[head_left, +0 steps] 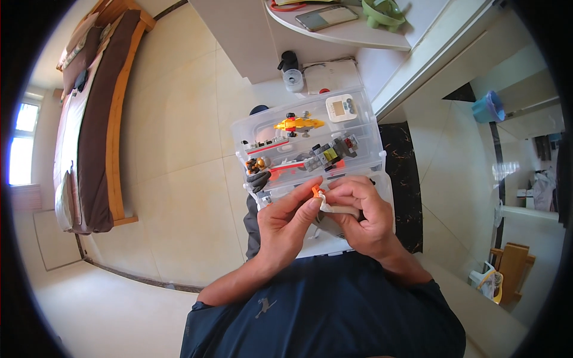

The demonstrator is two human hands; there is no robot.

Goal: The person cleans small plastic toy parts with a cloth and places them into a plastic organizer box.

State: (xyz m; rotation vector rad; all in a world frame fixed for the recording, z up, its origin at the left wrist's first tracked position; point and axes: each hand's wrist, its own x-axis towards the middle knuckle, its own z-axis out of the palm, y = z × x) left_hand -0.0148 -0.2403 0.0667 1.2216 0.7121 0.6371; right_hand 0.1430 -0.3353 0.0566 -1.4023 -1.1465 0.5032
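Close to my body, both hands meet over a clear plastic box. My left hand [280, 224] is closed, thumb and forefinger pinching a small orange piece [316, 191]. My right hand [371, 224] curls around a white curved piece [341, 209] that reaches toward the orange one; whether the two are joined I cannot tell. Just beyond, on the clear plastic box [242, 132], lie toy-brick builds: a yellow one [301, 124], a grey one [328, 154] and a grey-and-red strip [268, 145]. Something grey below my fingers is partly hidden.
A white timer with a small screen [341, 108] lies at the box's far right corner. Behind it stands a clear round container [293, 80]. A shelf [364, 39] above bears a phone [327, 18] and a green bowl [383, 13]. A bed [98, 131] stands at left.
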